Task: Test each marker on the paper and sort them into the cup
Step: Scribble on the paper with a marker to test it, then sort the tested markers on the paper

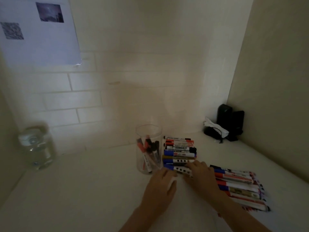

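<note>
Hands [160,186] [200,176] at marker row's [179,152] near edge beside cup [148,149], fingers' grip unclear, bare tabletop [83,190] leftward.

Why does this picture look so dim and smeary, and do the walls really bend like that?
In the head view the light is weak, so the hands at the marker pile are soft; the water bottle at the left is smeared by motion blur; the wide-angle lens curves the tiled wall near the edges; the clear cup shows little glare.
</note>
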Action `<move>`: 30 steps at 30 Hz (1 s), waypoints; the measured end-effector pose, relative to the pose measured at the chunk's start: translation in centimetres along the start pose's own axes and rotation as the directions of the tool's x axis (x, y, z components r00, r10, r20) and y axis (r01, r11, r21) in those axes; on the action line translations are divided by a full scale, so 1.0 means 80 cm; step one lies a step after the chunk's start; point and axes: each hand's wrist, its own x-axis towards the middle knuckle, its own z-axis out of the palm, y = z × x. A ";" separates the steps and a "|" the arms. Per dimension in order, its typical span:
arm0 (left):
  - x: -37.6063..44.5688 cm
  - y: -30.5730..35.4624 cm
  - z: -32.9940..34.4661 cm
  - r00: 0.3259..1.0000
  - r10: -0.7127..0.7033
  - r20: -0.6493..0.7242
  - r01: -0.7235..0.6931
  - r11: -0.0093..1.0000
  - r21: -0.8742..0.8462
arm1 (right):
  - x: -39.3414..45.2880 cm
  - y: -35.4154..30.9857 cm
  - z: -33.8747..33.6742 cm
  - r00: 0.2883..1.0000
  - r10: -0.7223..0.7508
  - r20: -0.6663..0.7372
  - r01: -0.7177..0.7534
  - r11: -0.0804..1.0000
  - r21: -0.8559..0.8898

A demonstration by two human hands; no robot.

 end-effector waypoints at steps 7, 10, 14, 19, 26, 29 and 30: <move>-0.012 -0.008 0.016 0.968 -0.238 0.073 0.244 0.966 -0.089 | -0.015 -0.002 -0.003 1.000 0.010 -0.012 -0.010 1.000 0.024; -0.013 -0.010 0.017 0.964 -0.251 0.089 0.260 0.958 -0.117 | -0.023 -0.001 -0.021 1.000 -0.020 0.011 0.019 0.999 0.048; -0.013 -0.012 0.009 0.943 -0.311 0.122 0.330 0.926 -0.185 | -0.052 0.016 -0.066 0.982 0.147 -0.118 -0.057 0.828 0.558; -0.008 0.014 0.008 0.916 -0.373 0.148 0.401 0.873 -0.278 | -0.097 0.057 -0.087 0.883 0.468 0.020 -0.242 0.419 0.875; -0.002 0.128 0.039 0.963 -0.029 0.268 0.093 0.969 -0.230 | -0.133 0.055 -0.071 0.877 0.471 0.092 -0.233 0.249 0.940; 0.004 0.147 0.043 0.979 -0.012 0.202 0.050 0.981 -0.188 | -0.143 0.051 -0.076 0.875 0.480 0.063 -0.180 0.202 0.963; 0.005 0.151 0.044 0.981 0.021 0.193 0.016 0.982 -0.188 | -0.146 0.052 -0.076 0.883 0.468 0.044 -0.175 0.242 0.954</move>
